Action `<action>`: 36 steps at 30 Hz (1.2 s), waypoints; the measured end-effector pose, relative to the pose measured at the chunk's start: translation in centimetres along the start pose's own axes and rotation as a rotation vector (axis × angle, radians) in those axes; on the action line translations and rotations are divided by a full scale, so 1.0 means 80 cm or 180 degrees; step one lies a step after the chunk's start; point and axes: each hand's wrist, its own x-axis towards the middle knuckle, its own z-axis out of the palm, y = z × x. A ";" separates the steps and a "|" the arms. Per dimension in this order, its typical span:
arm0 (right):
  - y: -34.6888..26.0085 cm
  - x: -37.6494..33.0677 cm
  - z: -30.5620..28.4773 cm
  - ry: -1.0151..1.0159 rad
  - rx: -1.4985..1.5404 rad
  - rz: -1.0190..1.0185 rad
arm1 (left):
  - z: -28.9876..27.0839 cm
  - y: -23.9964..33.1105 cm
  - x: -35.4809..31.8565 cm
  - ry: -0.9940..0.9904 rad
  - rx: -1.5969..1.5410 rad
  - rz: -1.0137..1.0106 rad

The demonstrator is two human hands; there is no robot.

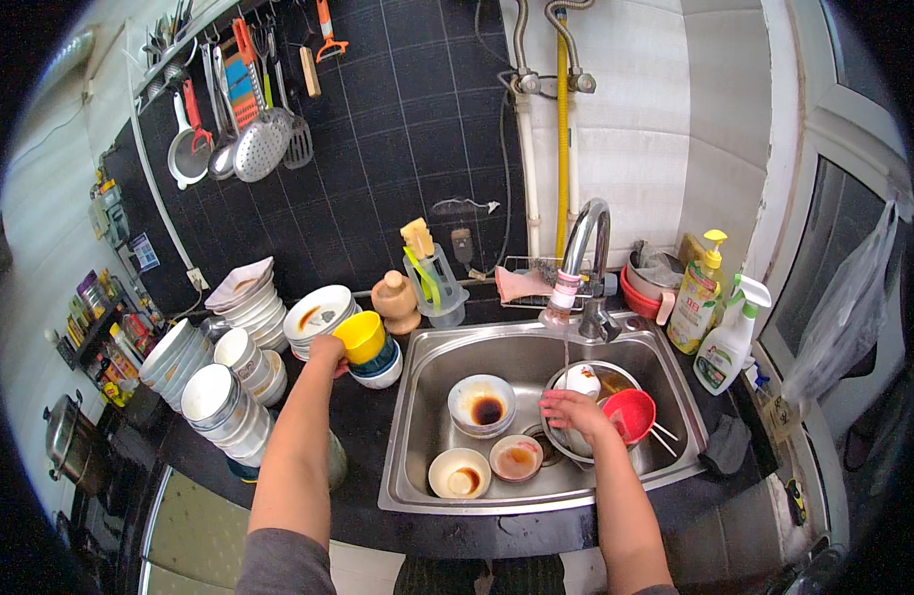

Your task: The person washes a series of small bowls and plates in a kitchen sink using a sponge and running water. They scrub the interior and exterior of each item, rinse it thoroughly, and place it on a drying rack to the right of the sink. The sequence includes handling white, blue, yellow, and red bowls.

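My left hand (329,355) grips the left side of a yellow bowl (360,335), which sits on top of a dark blue bowl (379,359) and a white bowl (383,377) on the counter left of the sink. The bowl partly hides its fingertips. My right hand (573,413) is over the sink, fingers stretched out and holding nothing, by the thin stream from the faucet (588,248). Below it stands a metal basin (623,379) with a white dish (579,380) and a red strainer-like bowl (630,415) in it.
Bowls with brown residue (474,405) lie in the steel sink (402,436). Stacked plates (318,309) and bowls (214,397) crowd the left counter, near a wooden pestle and mortar-like piece (395,300). A soap bottle (697,293) and spray bottle (731,342) stand at right.
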 end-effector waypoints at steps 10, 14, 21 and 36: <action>0.000 -0.001 0.000 0.0246 -0.0035 -0.0125 | 0.001 0.005 -0.040 0.1445 0.1062 0.1105; 0.004 0.004 -0.008 0.0727 0.0047 -0.0424 | 0.008 0.035 -0.090 0.2380 0.0812 0.2163; 0.011 0.012 -0.014 0.1438 0.0125 -0.0938 | 0.086 0.064 -0.168 0.1304 0.0438 0.3883; -0.062 -0.033 -0.072 0.2259 -0.0740 -0.1726 | 0.312 -0.076 -0.208 -0.1166 -0.1401 0.2961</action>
